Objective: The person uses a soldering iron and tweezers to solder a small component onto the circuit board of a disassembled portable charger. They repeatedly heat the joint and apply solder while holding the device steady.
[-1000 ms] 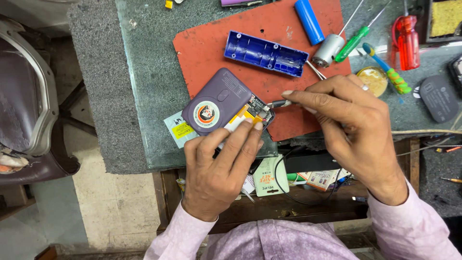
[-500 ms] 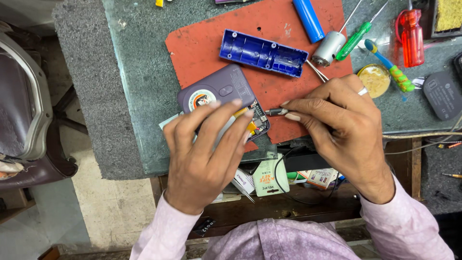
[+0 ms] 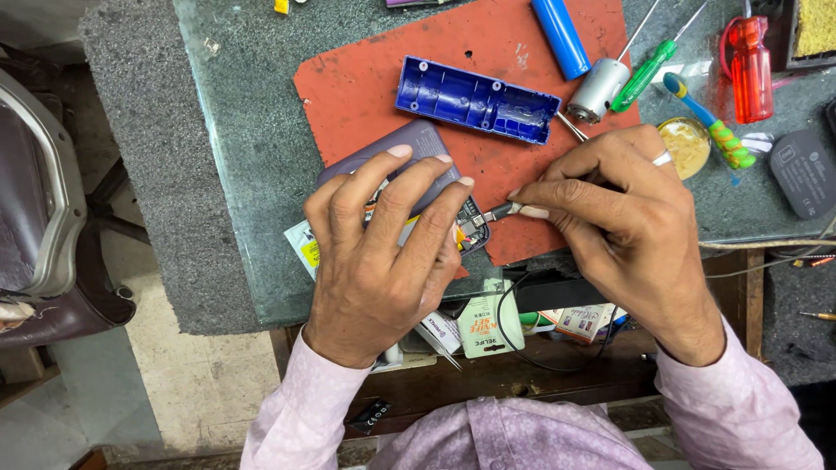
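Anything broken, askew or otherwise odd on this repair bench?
Yes. The grey device under the left hand lies opened at one end, its circuit board and yellow parts exposed where the right hand probes with tweezers. A blue case half lies empty on the red mat, beside a loose motor and blue battery cell.

Head view, looking down at a workbench w/ red mat (image 3: 366,96). Left hand (image 3: 383,252) lies flat over a grey-purple device (image 3: 418,144), fingers spread on top. Right hand (image 3: 623,218) pinches metal tweezers (image 3: 498,211), tips at the device's open edge. Behind: blue plastic shell (image 3: 475,100), blue cylinder cell (image 3: 562,36), small motor (image 3: 596,90), green screwdriver (image 3: 644,74).
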